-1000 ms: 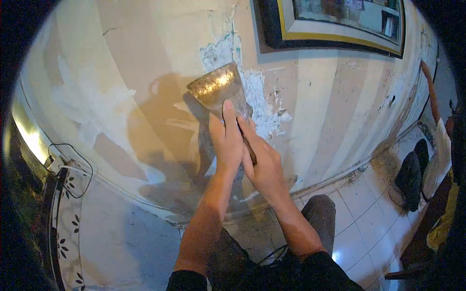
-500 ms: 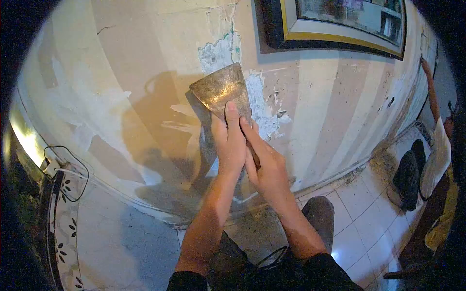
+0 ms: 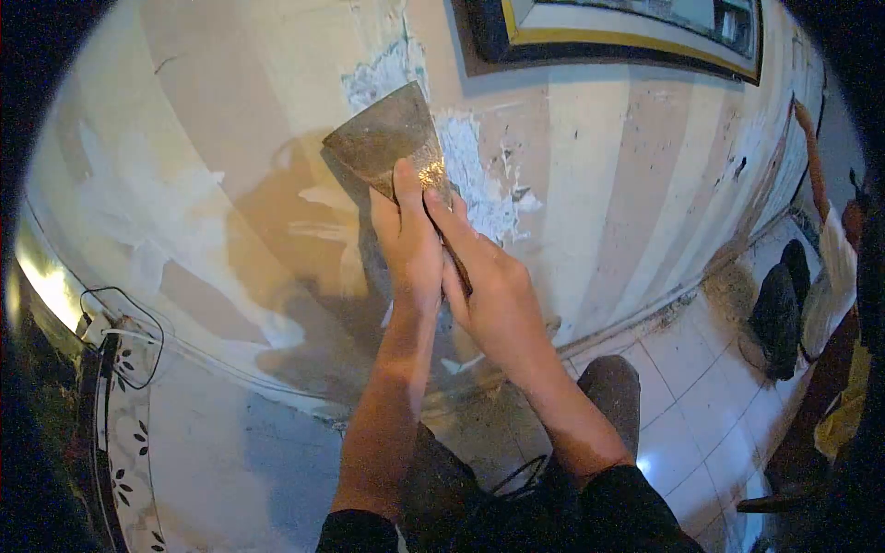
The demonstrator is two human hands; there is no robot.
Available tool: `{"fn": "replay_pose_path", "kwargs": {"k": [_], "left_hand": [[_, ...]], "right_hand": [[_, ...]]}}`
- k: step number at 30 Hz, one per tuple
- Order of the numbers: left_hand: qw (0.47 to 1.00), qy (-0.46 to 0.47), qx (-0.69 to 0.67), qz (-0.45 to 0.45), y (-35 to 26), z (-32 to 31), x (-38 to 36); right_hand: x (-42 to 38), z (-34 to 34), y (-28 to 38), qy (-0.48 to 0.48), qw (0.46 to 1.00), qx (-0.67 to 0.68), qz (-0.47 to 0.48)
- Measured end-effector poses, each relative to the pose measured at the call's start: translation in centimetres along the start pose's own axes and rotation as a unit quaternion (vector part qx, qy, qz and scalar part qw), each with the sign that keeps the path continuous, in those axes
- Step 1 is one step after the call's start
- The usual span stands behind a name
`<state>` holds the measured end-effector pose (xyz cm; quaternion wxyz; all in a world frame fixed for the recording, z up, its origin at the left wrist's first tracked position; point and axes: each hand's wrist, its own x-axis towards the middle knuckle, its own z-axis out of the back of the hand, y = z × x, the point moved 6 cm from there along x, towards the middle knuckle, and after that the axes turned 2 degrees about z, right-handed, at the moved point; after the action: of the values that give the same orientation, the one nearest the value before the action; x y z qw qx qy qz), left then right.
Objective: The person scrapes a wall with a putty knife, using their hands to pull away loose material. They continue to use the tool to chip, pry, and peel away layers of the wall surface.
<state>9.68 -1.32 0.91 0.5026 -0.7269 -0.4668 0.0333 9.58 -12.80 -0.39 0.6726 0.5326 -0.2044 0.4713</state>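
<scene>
A wide, worn metal scraper is in both my hands, its flared blade pointing up and left against or very near the striped wall. My left hand is closed round the lower blade and handle, thumb lying along the metal. Pressed in from the right, my right hand grips the handle, with its index finger stretched toward the blade. Most of the handle is hidden by my fingers. Bare patches of peeled paint show beside and above the blade.
A framed picture hangs at the upper right. A power socket with cables sits at the left. Dark cloth or bag lies on the tiled floor at the right, near wooden furniture. My knee is close to the wall.
The scraper and both hands have shifted up and left in view, with the blade tilted slightly more to the left. The wall has also moved in view as the camera turned.
</scene>
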Motion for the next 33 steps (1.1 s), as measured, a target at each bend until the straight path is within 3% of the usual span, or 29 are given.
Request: {"fn": "replay_pose_path", "kwargs": {"k": [3, 6, 9, 15, 20, 23, 29, 33], "left_hand": [[0.998, 0.012, 0.054, 0.021, 0.0, 0.6, -0.4], [0.997, -0.008, 0.074, -0.022, -1.6, -0.3, -0.3], [0.998, -0.005, 0.059, 0.005, -0.2, 0.6, -0.5], [0.983, -0.012, 0.177, -0.037, 1.5, 1.8, -2.2], [0.972, -0.005, 0.213, -0.097, 0.4, 1.5, -2.1], [0.96, -0.008, 0.278, -0.039, 0.3, 1.8, -1.1], [0.947, -0.007, 0.286, -0.147, -0.5, 1.8, -1.6], [0.978, 0.014, 0.203, -0.043, 0.6, 1.4, -0.9]], "right_hand": [[-0.3, -0.7, -0.3, 0.018, 1.0, 0.021, -0.014], [0.2, -0.6, -0.2, -0.011, 1.0, 0.016, -0.012], [-0.3, -0.2, 0.2, -0.038, 0.999, 0.022, 0.014], [-2.8, -1.3, -2.2, 0.012, 0.998, 0.055, -0.021], [-3.1, -2.1, -2.4, -0.031, 0.997, 0.074, 0.002], [-2.1, -2.1, -1.8, -0.053, 0.993, 0.102, 0.003], [-3.0, -2.6, -2.1, -0.025, 0.991, 0.129, -0.016], [-2.0, -1.8, -1.8, -0.023, 0.991, 0.127, -0.022]]}}
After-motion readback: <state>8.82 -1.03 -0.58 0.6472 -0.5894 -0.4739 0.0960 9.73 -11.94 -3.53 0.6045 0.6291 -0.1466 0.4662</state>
